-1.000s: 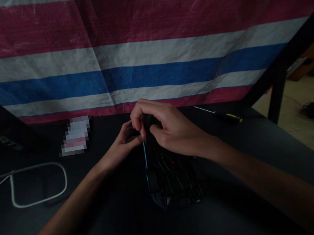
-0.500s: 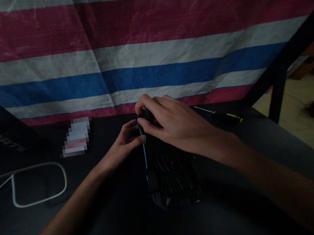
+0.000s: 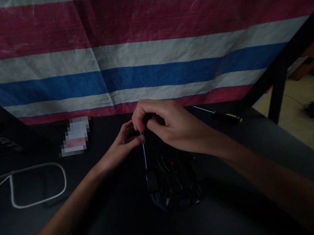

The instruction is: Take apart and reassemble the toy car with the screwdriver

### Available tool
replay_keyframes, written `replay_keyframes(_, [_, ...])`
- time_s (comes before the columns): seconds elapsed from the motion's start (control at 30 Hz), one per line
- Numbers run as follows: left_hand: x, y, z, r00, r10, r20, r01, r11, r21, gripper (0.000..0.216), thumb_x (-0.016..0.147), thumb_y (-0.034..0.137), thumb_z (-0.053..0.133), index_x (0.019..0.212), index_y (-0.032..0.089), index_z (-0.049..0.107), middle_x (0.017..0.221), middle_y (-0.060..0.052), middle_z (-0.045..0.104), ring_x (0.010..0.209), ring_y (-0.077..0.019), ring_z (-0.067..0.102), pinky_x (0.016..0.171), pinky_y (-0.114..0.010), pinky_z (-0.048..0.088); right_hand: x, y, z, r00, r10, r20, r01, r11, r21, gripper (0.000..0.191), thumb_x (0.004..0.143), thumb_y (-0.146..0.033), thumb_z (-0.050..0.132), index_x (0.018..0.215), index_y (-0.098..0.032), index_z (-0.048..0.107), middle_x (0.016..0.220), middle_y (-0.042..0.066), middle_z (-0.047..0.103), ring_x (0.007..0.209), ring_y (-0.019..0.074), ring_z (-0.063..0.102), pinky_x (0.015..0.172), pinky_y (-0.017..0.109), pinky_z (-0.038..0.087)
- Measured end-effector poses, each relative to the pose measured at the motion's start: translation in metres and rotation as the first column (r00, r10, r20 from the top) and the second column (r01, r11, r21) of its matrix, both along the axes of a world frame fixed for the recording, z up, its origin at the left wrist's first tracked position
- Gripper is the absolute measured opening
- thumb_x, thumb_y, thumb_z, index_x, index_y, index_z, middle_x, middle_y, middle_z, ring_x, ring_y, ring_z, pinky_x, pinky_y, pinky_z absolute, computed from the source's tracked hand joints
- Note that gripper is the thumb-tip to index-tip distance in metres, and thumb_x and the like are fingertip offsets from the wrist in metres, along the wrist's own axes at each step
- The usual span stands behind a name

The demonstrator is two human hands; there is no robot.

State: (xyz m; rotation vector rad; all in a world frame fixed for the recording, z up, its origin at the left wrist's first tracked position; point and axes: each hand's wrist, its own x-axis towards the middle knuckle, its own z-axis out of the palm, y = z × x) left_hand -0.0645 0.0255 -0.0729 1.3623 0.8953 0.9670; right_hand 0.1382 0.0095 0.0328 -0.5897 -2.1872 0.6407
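A black device with a blue edge and a small red dot (image 3: pixel 169 175) lies on the dark table (image 3: pixel 103 230) in front of me; it looks like an opened computer mouse. My left hand (image 3: pixel 121 145) grips its far left side with curled fingers. My right hand (image 3: pixel 173 126) is curled over the far end, thumb and fingers pinched on a small dark part there. What exactly the pinch holds is hidden in the dim light.
A screwdriver with a yellow-marked black handle (image 3: pixel 219 114) lies beyond my right wrist. A white cable loop (image 3: pixel 38 185) lies at the left. A small blurred card (image 3: pixel 76 135) sits near the striped tarp (image 3: pixel 145 47). A black frame leg (image 3: pixel 276 93) marks the table's right edge.
My right hand's fingers lifted and stretched half a second ago, and have now curled back down into a pinch at the device's far end. My left hand has hardly moved.
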Motion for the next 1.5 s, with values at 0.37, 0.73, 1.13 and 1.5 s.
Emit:
replay_keyframes(0.37, [0.000, 0.002, 0.000, 1.000, 0.010, 0.001, -0.010, 1.000, 0.009, 0.066, 0.085, 0.036, 0.083, 0.141, 0.025, 0.051, 0.132, -0.010, 0.067, 0.132, -0.0377, 0.059, 0.111, -0.052, 0.047, -0.012, 0.006, -0.016, 0.940, 0.161, -0.301, -0.249, 0.927, -0.279, 0.024, 0.067, -0.003, 0.039, 0.072, -0.020, 0.055, 0.071, -0.001, 0.055, 0.068, 0.0140, 0.050, 0.065, 0.029, 0.039])
replay_keyframes(0.73, [0.002, -0.002, 0.003, 1.000, 0.003, -0.021, -0.002, 1.000, 0.031, 0.050, 0.091, 0.033, 0.076, 0.134, 0.025, 0.054, 0.142, -0.009, 0.064, 0.137, -0.0338, 0.056, 0.117, -0.050, 0.042, -0.014, 0.000, -0.016, 0.952, 0.090, -0.294, -0.188, 0.927, -0.325, 0.011, 0.100, -0.024, 0.048, 0.097, -0.019, 0.057, 0.086, -0.001, 0.054, 0.077, 0.0135, 0.052, 0.073, 0.028, 0.040])
replay_keyframes(1.13, [0.001, 0.000, 0.000, 1.000, -0.001, 0.024, 0.001, 1.000, -0.026, 0.069, 0.088, 0.034, 0.080, 0.148, 0.026, 0.045, 0.156, -0.012, 0.050, 0.135, -0.0338, 0.058, 0.119, -0.056, 0.040, 0.002, 0.002, -0.006, 0.883, -0.415, 0.219, 0.373, 0.904, 0.208, 0.010, 0.100, -0.028, 0.053, 0.097, -0.021, 0.060, 0.076, -0.001, 0.061, 0.072, 0.0174, 0.057, 0.075, 0.033, 0.038])
replay_keyframes(1.5, [-0.002, 0.003, -0.005, 1.000, -0.014, -0.015, 0.014, 0.999, 0.029, 0.067, 0.089, 0.036, 0.079, 0.148, 0.027, 0.046, 0.151, -0.011, 0.055, 0.144, -0.0342, 0.049, 0.122, -0.054, 0.036, 0.010, -0.007, 0.009, 0.944, -0.182, 0.275, 0.108, 0.959, 0.262, 0.022, 0.090, -0.006, 0.055, 0.107, -0.020, 0.056, 0.108, 0.005, 0.063, 0.105, 0.0204, 0.058, 0.096, 0.034, 0.043])
